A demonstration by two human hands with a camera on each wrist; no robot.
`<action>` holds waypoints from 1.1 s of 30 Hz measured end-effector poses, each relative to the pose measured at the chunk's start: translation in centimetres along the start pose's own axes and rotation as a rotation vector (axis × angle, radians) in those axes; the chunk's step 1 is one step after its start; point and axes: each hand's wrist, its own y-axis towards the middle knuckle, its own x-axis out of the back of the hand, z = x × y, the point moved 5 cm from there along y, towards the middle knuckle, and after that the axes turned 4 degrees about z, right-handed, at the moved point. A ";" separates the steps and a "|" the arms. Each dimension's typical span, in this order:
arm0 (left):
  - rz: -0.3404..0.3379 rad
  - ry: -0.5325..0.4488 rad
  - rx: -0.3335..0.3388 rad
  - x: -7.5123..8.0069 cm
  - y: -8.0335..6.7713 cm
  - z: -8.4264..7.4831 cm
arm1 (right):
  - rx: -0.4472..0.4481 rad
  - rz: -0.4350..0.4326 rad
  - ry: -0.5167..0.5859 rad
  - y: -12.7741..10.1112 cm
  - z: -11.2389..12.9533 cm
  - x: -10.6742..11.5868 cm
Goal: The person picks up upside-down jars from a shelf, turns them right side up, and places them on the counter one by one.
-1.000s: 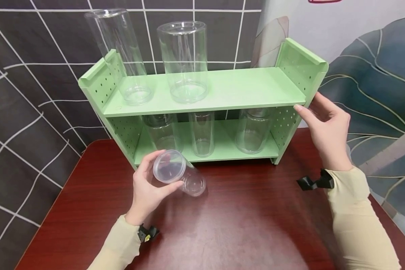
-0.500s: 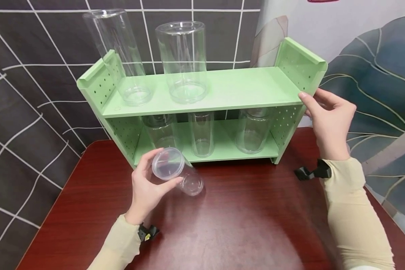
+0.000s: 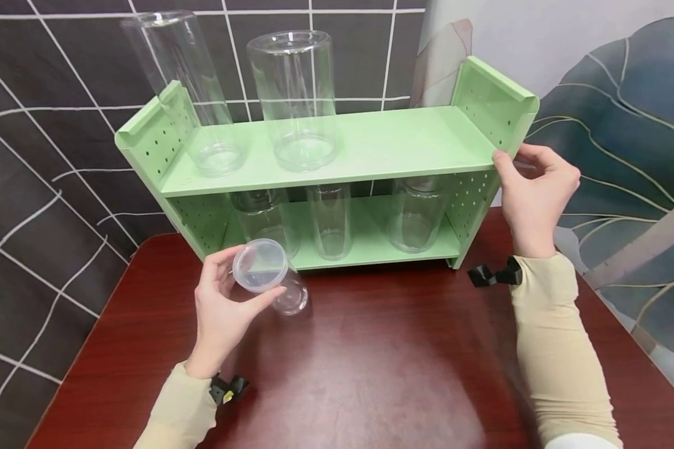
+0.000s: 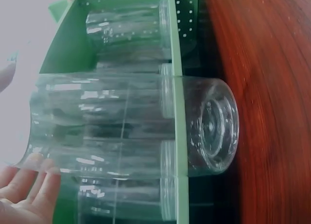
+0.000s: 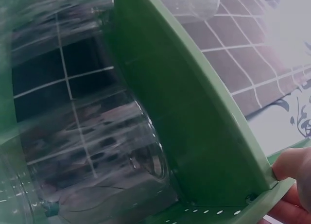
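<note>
In the head view my left hand (image 3: pixel 216 308) grips a clear plastic jar (image 3: pixel 293 297) near its translucent lid (image 3: pixel 260 265), thumb on one side and fingers on the other. The jar is tilted above the table in front of the light-green two-tier rack (image 3: pixel 393 140). The left wrist view shows the jar's base (image 4: pixel 214 127) in front of the lower shelf's edge. At the rack's right end, my right hand (image 3: pixel 539 199) holds the side panel, thumb at the upper shelf's front corner; some fingers are hidden behind the panel.
Two tall clear jars (image 3: pixel 292 100) (image 3: pixel 182 87) stand on the upper shelf's left half. Three clear jars (image 3: pixel 266 218) (image 3: pixel 331 224) (image 3: pixel 417 215) stand on the lower shelf. The rack sits on a dark red table (image 3: pixel 371 362) before a dark tiled wall (image 3: pixel 359 62).
My left hand has shifted left with the jar, which shows its lid more squarely. The right thumb has moved up onto the shelf corner. The head view has shifted slightly.
</note>
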 end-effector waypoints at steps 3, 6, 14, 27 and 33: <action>-0.028 0.019 0.003 1.0 0.1 -0.1 | -0.006 -0.012 0.005 0.0 0.0 0.1; -0.069 0.037 0.006 2.3 0.0 -0.2 | -0.010 -0.012 0.010 -0.1 0.1 0.2; -0.190 0.134 0.031 6.6 -0.6 -1.5 | -0.015 -0.002 0.010 -0.2 0.0 0.0; -0.459 0.227 0.130 13.3 -0.1 -0.9 | -0.017 0.001 0.006 -0.1 0.0 -0.2; -0.499 0.153 0.190 14.3 1.2 1.6 | -0.017 0.017 0.024 0.0 0.0 -0.3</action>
